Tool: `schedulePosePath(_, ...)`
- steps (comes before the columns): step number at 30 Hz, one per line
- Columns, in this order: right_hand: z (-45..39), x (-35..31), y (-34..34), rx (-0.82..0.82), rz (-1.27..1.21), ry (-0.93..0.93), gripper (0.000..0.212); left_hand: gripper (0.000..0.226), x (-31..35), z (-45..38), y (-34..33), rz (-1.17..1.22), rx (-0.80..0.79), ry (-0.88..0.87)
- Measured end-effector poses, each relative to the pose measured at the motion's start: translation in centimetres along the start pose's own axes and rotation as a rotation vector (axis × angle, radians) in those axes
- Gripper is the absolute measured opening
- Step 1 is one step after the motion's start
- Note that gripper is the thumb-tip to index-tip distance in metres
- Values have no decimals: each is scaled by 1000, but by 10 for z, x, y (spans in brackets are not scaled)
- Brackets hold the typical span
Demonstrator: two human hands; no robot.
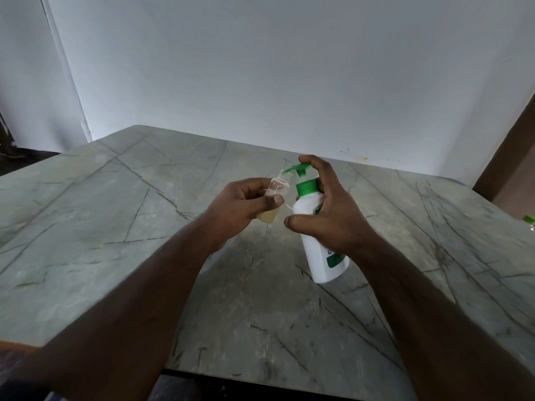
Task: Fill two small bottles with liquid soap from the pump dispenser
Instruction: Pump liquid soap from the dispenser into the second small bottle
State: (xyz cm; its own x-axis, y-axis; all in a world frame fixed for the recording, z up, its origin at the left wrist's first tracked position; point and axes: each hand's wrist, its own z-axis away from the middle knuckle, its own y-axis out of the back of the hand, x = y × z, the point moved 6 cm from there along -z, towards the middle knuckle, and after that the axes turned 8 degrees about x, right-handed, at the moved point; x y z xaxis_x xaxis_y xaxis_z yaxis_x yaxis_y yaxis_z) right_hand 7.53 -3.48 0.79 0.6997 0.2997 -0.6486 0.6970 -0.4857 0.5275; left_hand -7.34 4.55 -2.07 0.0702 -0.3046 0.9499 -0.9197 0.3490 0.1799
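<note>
1. Both forearms reach forward over the grey marbled table (121, 204). The left hand (240, 206) is curled round a small clear bottle (276, 192), thumb across its front.
2. The right hand (327, 215) wraps the white pump dispenser (321, 256) from the right side — one finger lies on top of the green pump head (296, 169), thumb against the body.
3. The small bottle is held above the table, mouth up and leaning right; pale yellowish liquid sits at its bottom.
4. The dispenser's long axis tilts, top leaning left, with its base low near the table.
5. The green spout points left, its tip at the small bottle's open mouth.
6. At the right edge — a small green-capped item (529, 219), partly cut off.
</note>
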Motion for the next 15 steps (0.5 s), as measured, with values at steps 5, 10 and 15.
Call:
schedulePosePath(5,0,1,1,-4,12,-6,97,30,1,0,0,-15,3,-1)
schedulePosePath(10,-1,3,3,6,15,-3,92,33,1,1,-3,-41,-7,-3)
schedulePosePath(15,-2,3,-1,2,11,-1,99,36,1,1,-1,-26,2,3)
